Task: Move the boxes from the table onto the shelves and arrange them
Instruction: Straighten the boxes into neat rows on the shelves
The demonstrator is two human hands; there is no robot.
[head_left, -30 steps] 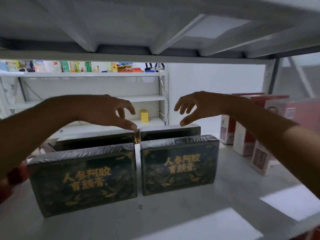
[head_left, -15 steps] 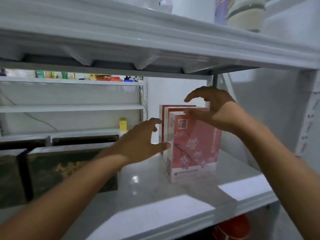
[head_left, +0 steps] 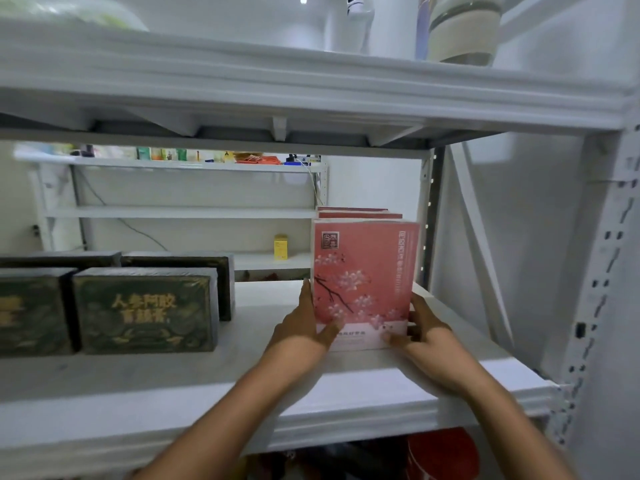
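Note:
A pink box with blossom print (head_left: 363, 271) stands upright on the white shelf (head_left: 207, 386), right of centre, with two more red-pink boxes (head_left: 356, 213) lined up behind it. My left hand (head_left: 304, 327) presses its lower left edge, thumb across the front. My right hand (head_left: 426, 330) grips its lower right corner. To the left stand dark green boxes with gold lettering (head_left: 145, 310), two in front and others behind them (head_left: 180, 261).
The shelf above (head_left: 311, 84) carries white and beige containers (head_left: 460, 29). A perforated upright post (head_left: 595, 306) bounds the right side. Another shelf unit (head_left: 180, 213) with small goods stands behind. Something red (head_left: 443, 455) lies below the shelf.
My view swung right from the green boxes to the pink ones. Both hands dropped from the front pink box's top and side to its lower corners and now clasp it.

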